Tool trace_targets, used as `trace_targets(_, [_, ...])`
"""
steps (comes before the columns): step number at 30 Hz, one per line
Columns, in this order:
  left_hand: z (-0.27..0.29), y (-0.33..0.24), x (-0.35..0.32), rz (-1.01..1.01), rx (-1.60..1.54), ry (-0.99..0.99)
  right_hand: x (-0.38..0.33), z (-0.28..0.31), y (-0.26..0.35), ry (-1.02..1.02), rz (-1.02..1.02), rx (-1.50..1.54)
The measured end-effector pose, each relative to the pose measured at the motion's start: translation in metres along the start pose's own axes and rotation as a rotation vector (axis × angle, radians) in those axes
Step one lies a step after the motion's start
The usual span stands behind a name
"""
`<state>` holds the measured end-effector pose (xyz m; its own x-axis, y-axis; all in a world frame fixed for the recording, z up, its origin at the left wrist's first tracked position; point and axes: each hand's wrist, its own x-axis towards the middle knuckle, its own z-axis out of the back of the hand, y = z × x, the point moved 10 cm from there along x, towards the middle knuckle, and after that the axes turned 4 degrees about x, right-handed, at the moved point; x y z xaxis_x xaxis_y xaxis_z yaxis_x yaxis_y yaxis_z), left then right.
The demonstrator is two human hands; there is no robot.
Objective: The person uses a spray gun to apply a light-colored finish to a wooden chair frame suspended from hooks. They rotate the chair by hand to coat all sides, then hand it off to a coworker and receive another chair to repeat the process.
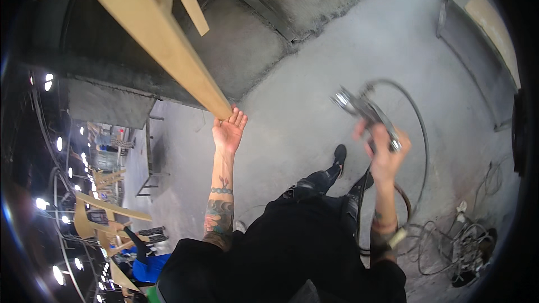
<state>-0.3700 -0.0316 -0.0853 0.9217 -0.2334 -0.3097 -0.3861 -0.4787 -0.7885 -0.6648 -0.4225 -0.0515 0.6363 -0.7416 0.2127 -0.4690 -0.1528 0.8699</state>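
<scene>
A grey concrete floor (337, 50) fills most of the view, bent by the lens. Across the upper left a long pale wooden leg (163, 39) of a raised furniture piece is seen, slanting down from the top edge to its tip near the middle of the frame. A second, shorter wooden piece (188, 0) juts beside it higher up.

The tip of the leg is met by the left hand (229, 130), which is raised with fingers half spread and cupped under the end of the wood; the fingertips touch it, though a full grasp cannot be confirmed.

To the right, well apart from the leg, a metal spray gun (365, 109) is held in the closed right hand (384, 154), its nozzle pointing up and left. A dark hose (422, 151) is looped from the gun around and down past the wrist.

At the lower right a tangle of cables (455, 241) lies on the floor. At the lower left, unfinished wooden chairs (104, 216) are stacked.
</scene>
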Motion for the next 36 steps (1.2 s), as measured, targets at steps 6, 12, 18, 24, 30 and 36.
trace_targets(6, [0.004, -0.001, -0.019, 0.023, -0.006, 0.028, 0.089, -0.111, 0.010, -0.030, 0.301, 0.187])
trace_targets(12, [-0.030, 0.007, -0.031, 0.038, -0.081, 0.034, 0.109, -0.170, -0.052, 0.060, 0.106, 0.157])
trace_targets(18, [-0.054, 0.018, -0.042, 0.086, -0.143, 0.008, 0.115, -0.184, -0.072, 0.083, 0.007, 0.066])
trace_targets(24, [-0.062, 0.020, -0.044, 0.122, -0.143, 0.059, 0.153, -0.156, -0.026, -0.034, 0.098, 0.276])
trace_targets(30, [-0.064, 0.021, -0.045, 0.121, -0.137, 0.003, 0.201, -0.123, 0.065, -0.136, 0.177, 0.283])
trace_targets(36, [-0.075, 0.021, -0.045, 0.143, -0.166, 0.027, 0.249, -0.100, 0.149, -0.195, 0.234, 0.332])
